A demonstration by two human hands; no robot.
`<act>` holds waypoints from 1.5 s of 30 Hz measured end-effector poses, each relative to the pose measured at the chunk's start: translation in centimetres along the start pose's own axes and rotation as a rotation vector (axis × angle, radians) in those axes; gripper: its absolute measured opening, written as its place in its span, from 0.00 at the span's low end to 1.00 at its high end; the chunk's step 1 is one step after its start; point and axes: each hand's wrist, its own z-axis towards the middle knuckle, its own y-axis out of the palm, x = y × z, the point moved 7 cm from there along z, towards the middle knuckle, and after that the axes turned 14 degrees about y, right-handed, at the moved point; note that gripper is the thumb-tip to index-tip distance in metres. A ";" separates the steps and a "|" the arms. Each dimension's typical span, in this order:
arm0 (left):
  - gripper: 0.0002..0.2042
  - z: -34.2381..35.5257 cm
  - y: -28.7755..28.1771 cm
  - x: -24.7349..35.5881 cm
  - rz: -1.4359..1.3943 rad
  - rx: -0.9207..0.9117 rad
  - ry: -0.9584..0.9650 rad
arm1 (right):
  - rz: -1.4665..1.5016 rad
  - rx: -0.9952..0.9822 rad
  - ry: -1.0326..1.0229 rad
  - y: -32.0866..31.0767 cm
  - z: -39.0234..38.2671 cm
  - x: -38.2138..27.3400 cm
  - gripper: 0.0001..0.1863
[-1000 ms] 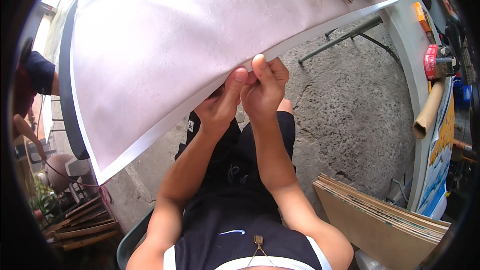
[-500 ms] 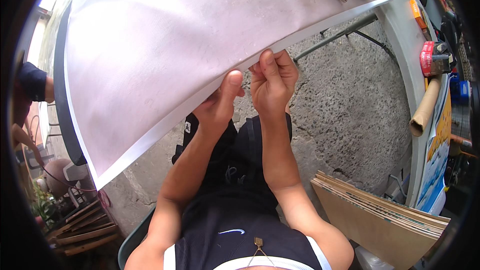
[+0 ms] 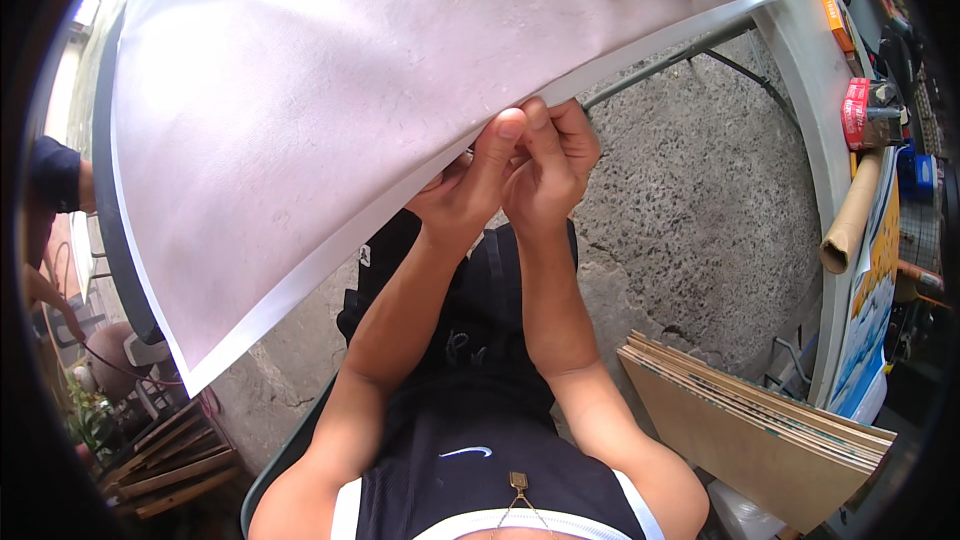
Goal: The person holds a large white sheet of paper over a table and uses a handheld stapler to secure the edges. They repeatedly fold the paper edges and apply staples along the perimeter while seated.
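Since the frame half a second back, my two hands had slid a little to the right along the bottom edge of the big sheet, and they were pressed closer together than before.

Far on the left, another person's arm in a dark sleeve (image 3: pixel 52 172) showed at the rim of the view. Low on that side lay a stack of wooden slats (image 3: pixel 170 460) on the ground.

Next came the big white sheet (image 3: pixel 350 110). It filled most of the top of the view and had a pale border along its edge. It hung off the table and curved down toward my lap.

My left hand (image 3: pixel 462 190) was pinching the bottom edge of the sheet, with the thumb up on the top side and the fingers under it. My right hand (image 3: pixel 552 165) was touching the left one and gripped the same edge, fingers curled tight around it.

Below my hands was rough grey concrete floor (image 3: pixel 700 220).

To the right, flat brown boards (image 3: pixel 760 420) leaned in a stack. Past them stood the grey table (image 3: pixel 815 120), with a rolled brown paper tube (image 3: pixel 852 212) and a red tool (image 3: pixel 858 112) along its side.
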 end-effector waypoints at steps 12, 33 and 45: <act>0.08 0.1 1.0 -0.3 -0.080 -0.045 -0.020 | -0.015 -0.062 -0.019 -0.8 0.6 0.6 0.10; 0.11 0.8 1.5 -0.4 0.358 -0.493 0.376 | -1.972 -0.041 -0.385 7.4 11.1 -15.0 0.17; 0.08 0.8 1.6 0.0 0.683 -0.707 0.561 | -1.565 0.106 -0.305 5.5 8.9 -16.7 0.18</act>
